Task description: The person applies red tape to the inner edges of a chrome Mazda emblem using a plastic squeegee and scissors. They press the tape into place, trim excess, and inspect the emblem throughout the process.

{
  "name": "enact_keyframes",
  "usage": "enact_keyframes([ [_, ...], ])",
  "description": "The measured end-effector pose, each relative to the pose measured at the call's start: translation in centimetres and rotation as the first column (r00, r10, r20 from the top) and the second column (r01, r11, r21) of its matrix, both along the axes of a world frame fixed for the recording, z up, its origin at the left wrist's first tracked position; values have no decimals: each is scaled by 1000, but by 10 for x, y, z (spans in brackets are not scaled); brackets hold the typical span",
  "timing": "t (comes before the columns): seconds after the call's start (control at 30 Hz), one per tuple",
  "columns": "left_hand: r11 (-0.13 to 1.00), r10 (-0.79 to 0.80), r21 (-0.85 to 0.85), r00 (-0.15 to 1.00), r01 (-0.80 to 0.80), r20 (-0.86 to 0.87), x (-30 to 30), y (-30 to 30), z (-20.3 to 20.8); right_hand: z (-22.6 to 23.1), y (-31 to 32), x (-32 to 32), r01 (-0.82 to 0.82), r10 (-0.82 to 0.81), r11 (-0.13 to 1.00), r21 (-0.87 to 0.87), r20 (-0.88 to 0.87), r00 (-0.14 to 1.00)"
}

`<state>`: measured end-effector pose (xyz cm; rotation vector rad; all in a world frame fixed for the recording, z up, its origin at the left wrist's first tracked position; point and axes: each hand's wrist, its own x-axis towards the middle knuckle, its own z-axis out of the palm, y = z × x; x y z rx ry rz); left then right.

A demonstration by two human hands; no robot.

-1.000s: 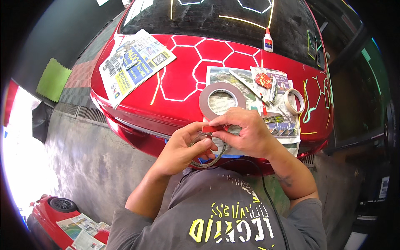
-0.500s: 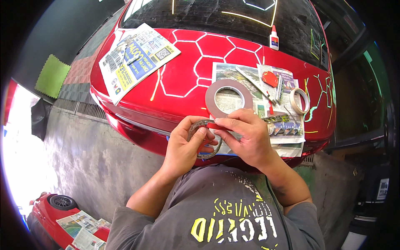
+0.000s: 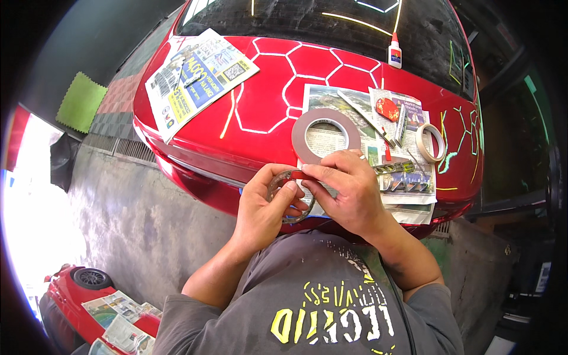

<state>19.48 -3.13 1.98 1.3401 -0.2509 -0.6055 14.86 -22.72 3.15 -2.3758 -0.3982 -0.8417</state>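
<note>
My left hand (image 3: 260, 204) holds a dark, shiny ring-shaped piece (image 3: 296, 219), its fingers curled through and around it. At the top of the ring, my right hand (image 3: 350, 192) pinches a short red strip of tape (image 3: 302, 176) between thumb and fingertips. The strip lies against the ring; its far end is hidden by the fingers. Just beyond my hands, a wide grey tape roll (image 3: 300, 137) lies partly on newspaper (image 3: 324, 99) spread over the red car's rear lid (image 3: 207, 163). Shiny letter-shaped pieces (image 3: 405, 186) rest on the paper beside my right hand.
On the newspaper are a slim silver tool (image 3: 362, 113), a red round piece (image 3: 387, 109) and a cream tape roll (image 3: 438, 152). A white glue bottle (image 3: 394, 56) stands near the rear window. Another newspaper (image 3: 201, 83) lies left, beside white hexagon lines.
The view has shifted slightly. My hands keep nearly the same hold, and my right fingers have closed further over the red strip, so less of it shows.
</note>
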Motion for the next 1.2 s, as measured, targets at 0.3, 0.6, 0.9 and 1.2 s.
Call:
enact_keyframes([
  [0.3, 1000, 13, 15, 1000, -13, -18, 1, -1, 1, 0, 1, 3, 11, -12, 1000, -7, -18, 1000],
  [0.6, 994, -67, -92, 987, 54, -145, 9, 5, 3, 2, 4, 6, 26, -23, 999, 36, -80, 997],
  [0.9, 996, -30, -92, 991, 18, -131, 7, 4, -2, 4, 7, 6, 15, -10, 998, 62, -78, 997],
  [1.2, 993, 35, -114, 997, -43, -68, -1, -1, -6, 5, 6, 3, 15, -12, 999, 38, -79, 997],
])
